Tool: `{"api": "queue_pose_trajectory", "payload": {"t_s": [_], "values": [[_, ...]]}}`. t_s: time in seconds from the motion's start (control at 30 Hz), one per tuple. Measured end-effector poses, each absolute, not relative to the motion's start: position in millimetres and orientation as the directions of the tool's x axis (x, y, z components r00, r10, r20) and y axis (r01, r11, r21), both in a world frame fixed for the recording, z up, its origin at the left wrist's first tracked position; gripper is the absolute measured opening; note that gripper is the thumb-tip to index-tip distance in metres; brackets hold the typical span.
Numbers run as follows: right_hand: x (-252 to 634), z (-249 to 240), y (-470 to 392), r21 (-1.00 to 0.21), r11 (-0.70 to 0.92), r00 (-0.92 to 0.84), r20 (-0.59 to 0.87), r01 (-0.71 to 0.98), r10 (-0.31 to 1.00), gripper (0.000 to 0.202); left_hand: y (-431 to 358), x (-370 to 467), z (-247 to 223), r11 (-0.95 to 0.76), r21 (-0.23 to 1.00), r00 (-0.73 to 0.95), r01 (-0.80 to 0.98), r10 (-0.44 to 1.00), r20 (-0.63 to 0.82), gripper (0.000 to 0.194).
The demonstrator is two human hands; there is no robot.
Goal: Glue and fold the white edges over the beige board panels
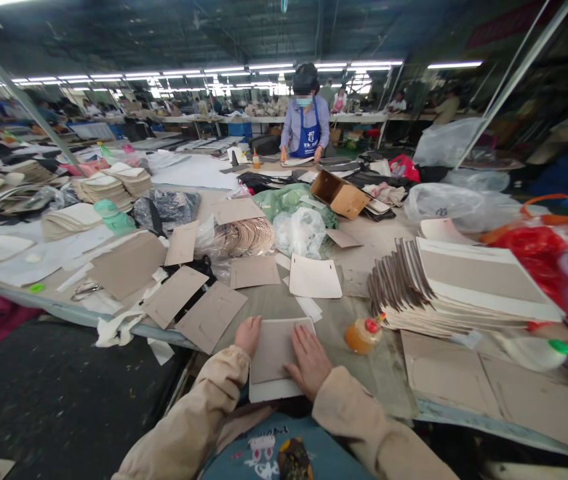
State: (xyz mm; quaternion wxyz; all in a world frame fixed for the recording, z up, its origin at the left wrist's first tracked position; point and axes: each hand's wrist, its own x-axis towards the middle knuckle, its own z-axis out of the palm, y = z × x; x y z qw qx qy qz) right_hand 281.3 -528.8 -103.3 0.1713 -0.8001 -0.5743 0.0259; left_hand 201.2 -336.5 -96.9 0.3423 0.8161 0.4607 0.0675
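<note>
In front of my body, a grey-brown cardboard panel (271,363) lies on a larger white-edged sheet (277,392) at the table's front edge. My left hand (248,335) is closed around the left edge of the stack, its fingertips partly hidden. My right hand (310,360) lies flat on the right side of the panel, fingers stretched out. To the right stands a small squeeze bottle (363,335) of amber liquid with a red cap. Just beyond the panel lies a white rounded-corner piece (315,277).
A fanned stack of white and grey sheets (484,280) is at right, beside a clear bottle with a green cap (539,350). Loose cardboard panels (211,317) and scissors (85,289) lie left. An open carton (339,195) sits farther back. Across the table stands a co-worker (307,123).
</note>
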Motion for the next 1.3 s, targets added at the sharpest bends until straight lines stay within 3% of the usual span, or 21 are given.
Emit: {"api": "queue_pose_trajectory", "payload": {"t_s": [0.23, 0.3, 0.37, 0.43, 0.47, 0.53, 0.67, 0.9, 1.03, 1.13, 1.23, 1.3], "values": [[286.6, -119.9, -518.1, -0.293, -0.317, 0.345, 0.051, 0.902, 0.937, 0.076, -335.0, 194.7, -90.0, -0.378, 0.575, 0.549, 0.725, 0.822, -0.151, 0.027], [285.4, -118.2, -518.1, -0.271, -0.327, 0.349, 0.037, 0.905, 0.936, 0.076, -342.1, 187.6, -81.5, -0.441, 0.576, 0.562, 0.688, 0.826, -0.038, 0.031], [284.3, -117.2, -517.9, -0.249, -0.323, 0.343, 0.041, 0.913, 0.939, 0.074, -358.7, 181.0, -74.9, -0.627, 0.542, 0.667, 0.56, 0.729, 0.155, 0.042], [283.9, -118.3, -517.7, -0.23, -0.313, 0.332, 0.046, 0.921, 0.942, 0.071, -382.5, 178.0, -73.6, -0.83, 0.445, 0.834, 0.338, 0.483, 0.267, 0.047], [284.1, -119.5, -517.5, -0.22, -0.313, 0.328, 0.038, 0.924, 0.944, 0.067, -394.7, 178.0, -75.3, -0.882, 0.406, 0.905, 0.24, 0.355, 0.236, 0.049], [284.9, -121.7, -516.9, -0.199, -0.329, 0.334, -0.005, 0.923, 0.942, 0.061, -413.7, 179.8, -82.5, -0.908, 0.365, 0.957, 0.206, 0.264, 0.117, 0.061], [286.6, -120.0, -515.8, -0.207, -0.332, 0.33, -0.044, 0.92, 0.943, 0.063, -416.0, 177.7, -98.1, -0.917, 0.264, 0.951, 0.297, 0.308, 0.0, 0.069], [287.4, -114.6, -523.4, -0.345, -0.378, 0.414, 0.032, 0.859, 0.91, 0.075, -389.2, 159.6, -106.6, -0.958, 0.081, 0.959, 0.274, 0.278, 0.048, 0.073], [294.1, -110.3, -540.3, -0.423, -0.439, 0.53, 0.124, 0.793, 0.839, 0.069, -381.7, 159.7, -126.1, -0.969, 0.037, 0.952, 0.244, 0.247, 0.18, 0.072], [299.7, -99.1, -568.0, -0.514, -0.388, 0.593, 0.328, 0.765, 0.735, 0.046, -378.1, 162.4, -135.9, -0.973, 0.036, 0.947, 0.226, 0.229, 0.224, 0.071], [305.5, -89.4, -606.7, -0.621, -0.359, 0.707, 0.512, 0.697, 0.488, 0.027, -381.1, 158.5, -126.0, -0.971, 0.053, 0.942, 0.234, 0.24, 0.233, 0.068], [313.2, -89.3, -630.5, -0.683, -0.409, 0.796, 0.532, 0.605, 0.289, 0.034, -387.4, 152.7, -109.8, -0.971, 0.063, 0.942, 0.23, 0.238, 0.236, 0.067]]}}
